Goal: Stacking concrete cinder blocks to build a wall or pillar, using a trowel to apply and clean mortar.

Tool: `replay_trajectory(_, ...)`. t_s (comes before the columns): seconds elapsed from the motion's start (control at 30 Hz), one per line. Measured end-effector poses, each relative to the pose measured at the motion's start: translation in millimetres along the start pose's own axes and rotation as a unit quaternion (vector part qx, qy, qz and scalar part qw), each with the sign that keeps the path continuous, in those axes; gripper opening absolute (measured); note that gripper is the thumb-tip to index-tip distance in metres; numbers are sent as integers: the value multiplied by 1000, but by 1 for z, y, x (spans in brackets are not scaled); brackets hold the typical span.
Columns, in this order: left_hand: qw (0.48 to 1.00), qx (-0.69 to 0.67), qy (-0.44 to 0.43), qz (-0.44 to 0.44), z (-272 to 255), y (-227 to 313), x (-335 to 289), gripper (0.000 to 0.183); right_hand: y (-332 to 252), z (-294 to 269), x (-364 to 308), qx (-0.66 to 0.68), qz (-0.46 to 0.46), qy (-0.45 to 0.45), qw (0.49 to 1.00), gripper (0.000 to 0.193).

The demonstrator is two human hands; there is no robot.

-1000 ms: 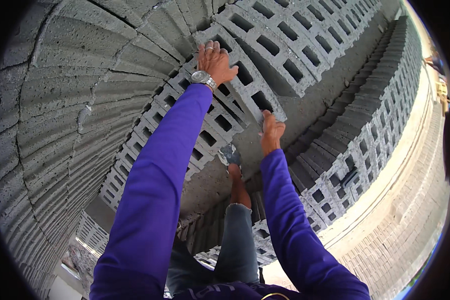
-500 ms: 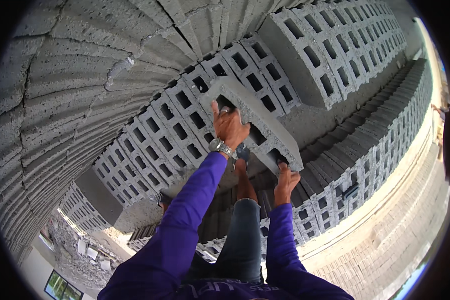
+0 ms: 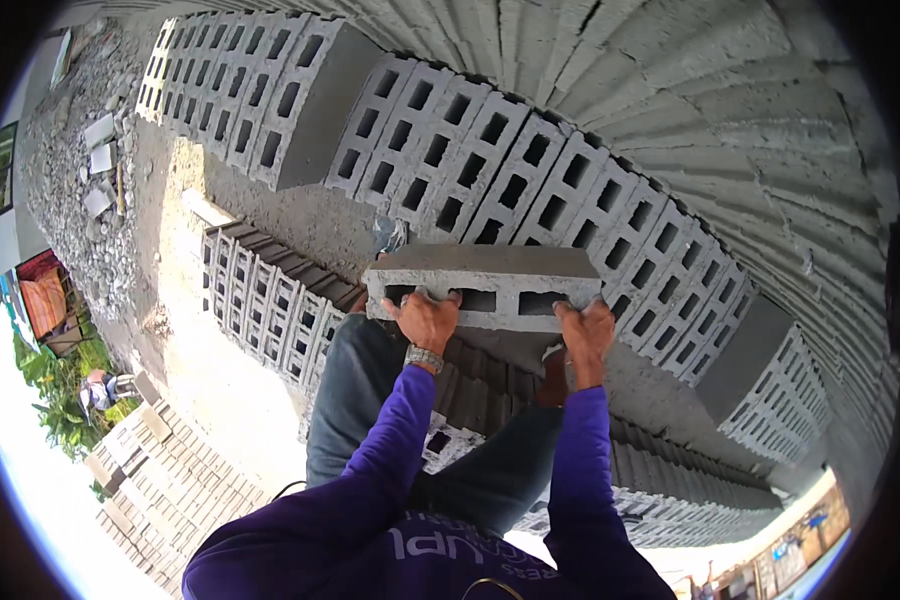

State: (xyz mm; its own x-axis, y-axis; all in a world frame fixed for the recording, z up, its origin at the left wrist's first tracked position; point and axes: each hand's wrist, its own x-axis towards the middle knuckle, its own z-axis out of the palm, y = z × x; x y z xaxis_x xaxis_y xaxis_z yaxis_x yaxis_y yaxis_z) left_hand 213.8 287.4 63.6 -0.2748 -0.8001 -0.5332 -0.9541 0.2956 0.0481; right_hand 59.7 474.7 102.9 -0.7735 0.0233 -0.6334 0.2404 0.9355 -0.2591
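A grey hollow concrete block [image 3: 485, 262] is held in front of me, its three-hole face toward me. My left hand [image 3: 427, 322] grips it near its left end, with fingers in the holes and a watch on the wrist. At the right end, my right hand [image 3: 585, 335] has its fingers hooked into the last hole. Both hands are closed on the block. Just beyond it stands a long row of similar blocks [image 3: 450, 150] on end, holes facing me. Parts of my legs and feet are hidden behind the block and my arms.
A grey wall of ridged courses [image 3: 690, 90] rises behind the row. Low stacks of blocks [image 3: 270, 300] run beneath my legs and on to the right [image 3: 690, 490]. Rubble [image 3: 90, 190] lies at the far left. More blocks [image 3: 185, 450] cover the sunlit ground lower left.
My view has swung round to the left. The block, tilted down to the right before, is now nearly level and closer to me, with both hands still gripping it.
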Motion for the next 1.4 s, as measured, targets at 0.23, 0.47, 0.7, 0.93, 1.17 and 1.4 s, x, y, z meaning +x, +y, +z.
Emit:
replay_trajectory(0.23, 962, -216, 44, -160, -41, -75, 152, 64, -270, 75, 69, -116, -276, -50, 953, 42)
replay_trajectory(0.47, 896, -281, 21, -343, -82, -77, 241, 67, -442, 161, 104, -271, -387, -75, 878, 41)
replay_trajectory(0.7, 759, -617, 18, -205, -148, -116, 221, 55, -455, 180, 89, -226, -579, 190, 760, 45)
replay_trajectory(0.93, 750, -586, -74, -297, -109, -200, 228, 67, -432, 226, 35, -355, -517, 8, 779, 55)
replay_trajectory(1.17, 658, -691, -27, -298, -55, -186, 239, 35, -448, 236, 39, -291, -494, -31, 819, 37)
replay_trajectory(1.4, 654, -687, 4, -318, -97, -146, 263, 33, -477, 216, 68, -299, -510, -5, 806, 31)
